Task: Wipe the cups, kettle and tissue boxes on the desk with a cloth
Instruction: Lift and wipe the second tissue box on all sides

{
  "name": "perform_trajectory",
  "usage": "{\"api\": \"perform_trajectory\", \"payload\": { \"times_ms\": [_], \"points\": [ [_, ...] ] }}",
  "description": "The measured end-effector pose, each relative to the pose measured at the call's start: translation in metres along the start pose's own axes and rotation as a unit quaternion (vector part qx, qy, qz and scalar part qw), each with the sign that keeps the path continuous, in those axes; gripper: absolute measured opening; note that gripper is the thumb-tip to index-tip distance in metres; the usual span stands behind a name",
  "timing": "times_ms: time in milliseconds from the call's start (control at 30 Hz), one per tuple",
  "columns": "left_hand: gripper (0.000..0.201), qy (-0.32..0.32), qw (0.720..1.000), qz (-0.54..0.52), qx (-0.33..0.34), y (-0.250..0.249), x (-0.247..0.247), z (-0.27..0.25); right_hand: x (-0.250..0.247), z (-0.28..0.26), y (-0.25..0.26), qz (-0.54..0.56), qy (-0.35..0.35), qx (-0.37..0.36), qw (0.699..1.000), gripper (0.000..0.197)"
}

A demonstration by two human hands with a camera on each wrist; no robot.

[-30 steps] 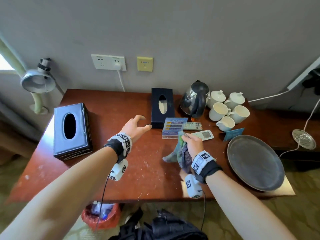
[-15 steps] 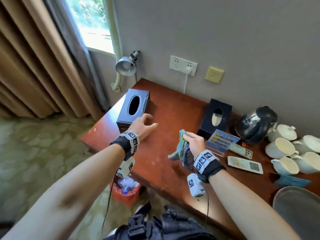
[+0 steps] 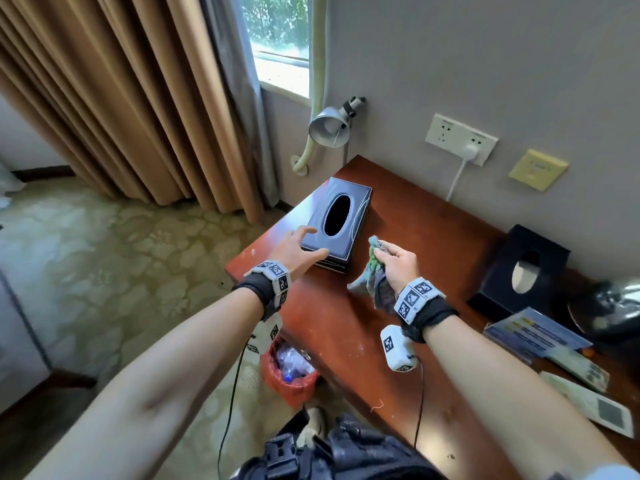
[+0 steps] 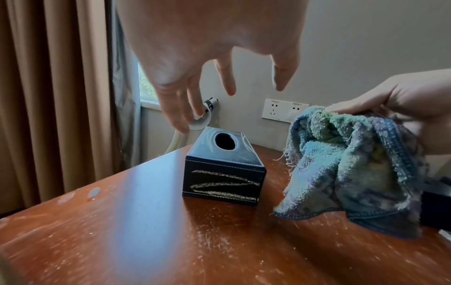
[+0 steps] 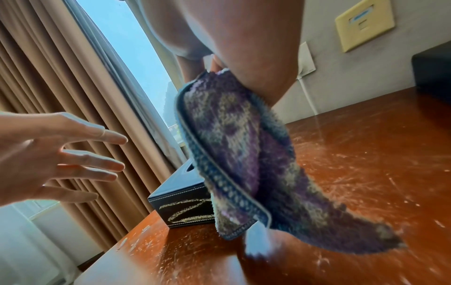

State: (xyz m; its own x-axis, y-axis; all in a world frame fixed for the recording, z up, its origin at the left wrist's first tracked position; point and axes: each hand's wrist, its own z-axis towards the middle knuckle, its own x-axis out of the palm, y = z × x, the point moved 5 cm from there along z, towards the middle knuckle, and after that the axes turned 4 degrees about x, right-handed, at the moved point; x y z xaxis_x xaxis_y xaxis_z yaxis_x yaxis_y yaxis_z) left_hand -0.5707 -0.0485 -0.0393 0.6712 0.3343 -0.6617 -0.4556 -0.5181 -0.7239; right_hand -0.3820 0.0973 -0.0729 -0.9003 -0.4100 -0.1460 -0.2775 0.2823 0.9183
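dark tissue box [image 3: 337,223] — scuffed end; left hand [image 3: 298,249] spread, right hand [image 3: 398,265] gripping cloth [image 3: 372,275].

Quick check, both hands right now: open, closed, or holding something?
Left hand: open, fingers spread near the tissue box, holding nothing.
Right hand: grips the cloth.

- A hotel-style guest room.
- Heavy tan curtains [image 3: 114,98] hang beside a window [image 3: 280,43].
- A red-brown desk [image 3: 408,216] carries leather tissue boxes [image 3: 337,223], a kettle [image 3: 616,313], remote controls [image 3: 588,403] and a printed card [image 3: 536,330].
- Patterned carpet [image 3: 104,265] covers the floor.
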Motion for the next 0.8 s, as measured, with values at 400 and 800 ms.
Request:
{"api": "perform_trajectory", "payload": {
  "times_ms": [400,800],
  "points": [
    [0.081,0.055,0.987,0.143,-0.041,0.007,0.039,0.068,0.007,0.065,-0.012,-0.064,-0.022,0.018,0.998,0.029],
    [0.102,0.075,0.962,0.252,-0.07,0.002,0.073,0.086,-0.022,0.063,-0.02,-0.058,-0.042,0.017,0.997,0.03]
  ]
}}
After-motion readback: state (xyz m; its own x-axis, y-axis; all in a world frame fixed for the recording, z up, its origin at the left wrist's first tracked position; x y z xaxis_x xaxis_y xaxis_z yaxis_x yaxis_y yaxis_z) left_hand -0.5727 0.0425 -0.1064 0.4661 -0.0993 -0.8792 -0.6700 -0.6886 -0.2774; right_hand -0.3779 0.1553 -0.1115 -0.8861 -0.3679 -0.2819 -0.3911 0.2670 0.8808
